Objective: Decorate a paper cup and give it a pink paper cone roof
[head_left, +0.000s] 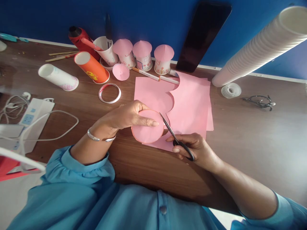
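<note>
A round pink paper disc (148, 134) with an orange outline is pinched in my left hand (134, 116), thumb on top and fingers underneath. My right hand (196, 147) is closed round the black handles of a pair of scissors (170, 130). The blades point up and left, with their tip at the disc's right edge. Beneath both lie pink paper sheets (192, 105), one with scalloped round cut-outs along its left side. Behind them stand several small paper cups with pink cone roofs (165, 53) and drawn-on patterns.
An orange tube (92, 67), a white paper cup (59, 77) and a tape ring (109, 93) sit to the left. A tall cup stack (259, 48), a dark phone (203, 35) and glasses (260, 101) are at the right. White cables (64, 111) trail by a power strip (35, 118).
</note>
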{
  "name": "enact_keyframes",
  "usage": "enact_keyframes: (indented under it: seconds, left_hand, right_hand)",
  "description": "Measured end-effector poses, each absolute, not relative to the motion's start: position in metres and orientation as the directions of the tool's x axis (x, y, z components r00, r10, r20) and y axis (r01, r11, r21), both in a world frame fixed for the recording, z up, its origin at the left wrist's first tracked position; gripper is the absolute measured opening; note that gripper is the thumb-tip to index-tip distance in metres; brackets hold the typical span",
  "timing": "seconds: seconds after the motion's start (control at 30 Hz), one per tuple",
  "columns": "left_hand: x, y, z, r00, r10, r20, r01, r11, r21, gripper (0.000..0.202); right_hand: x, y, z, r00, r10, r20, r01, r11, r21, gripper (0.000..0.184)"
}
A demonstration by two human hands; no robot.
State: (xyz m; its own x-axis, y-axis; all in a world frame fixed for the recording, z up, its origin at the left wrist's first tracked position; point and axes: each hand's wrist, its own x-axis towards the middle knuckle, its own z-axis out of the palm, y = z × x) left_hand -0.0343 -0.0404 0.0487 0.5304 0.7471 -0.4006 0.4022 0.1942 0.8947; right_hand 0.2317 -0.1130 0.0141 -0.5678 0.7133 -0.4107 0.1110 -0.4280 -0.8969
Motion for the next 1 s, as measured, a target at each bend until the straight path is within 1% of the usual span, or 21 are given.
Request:
enact_keyframes:
  seconds: [0.1, 0.27, 0.43, 0.8, 1.0]
  left_hand:
    - [-0.0361, -0.0405, 0.0484, 0.506, 0.759, -0.409, 0.401, 0.212, 0.891, 0.029]
    - [-0.0387, -0.0401, 0.0474, 0.507, 0.759, -0.409, 0.344, 0.257, 0.903, 0.024]
    - [-0.0380, -0.0406, 0.0497, 0.475, 0.761, -0.442, 0.362, 0.289, 0.886, 0.029]
    - [-0.0356, -0.0415, 0.0540, 0.462, 0.775, -0.431, 0.423, 0.235, 0.875, 0.028]
    - [-0.0375, -0.0408, 0.0515, 0.485, 0.772, -0.411, 0.400, 0.222, 0.889, 0.026]
  right_hand:
    - [0.2324, -0.1134, 0.0129, -0.560, 0.715, -0.418, 0.123, -0.427, -0.896, 0.057]
    - [0.2332, -0.1143, 0.0117, -0.555, 0.719, -0.419, 0.119, -0.429, -0.895, 0.058]
    - [0.2329, -0.1147, 0.0116, -0.559, 0.722, -0.407, 0.105, -0.425, -0.899, 0.056]
    - [0.2329, -0.1145, 0.0154, -0.550, 0.708, -0.443, 0.140, -0.444, -0.885, 0.057]
    - [0.2326, -0.1141, 0.0155, -0.552, 0.705, -0.446, 0.138, -0.450, -0.882, 0.060]
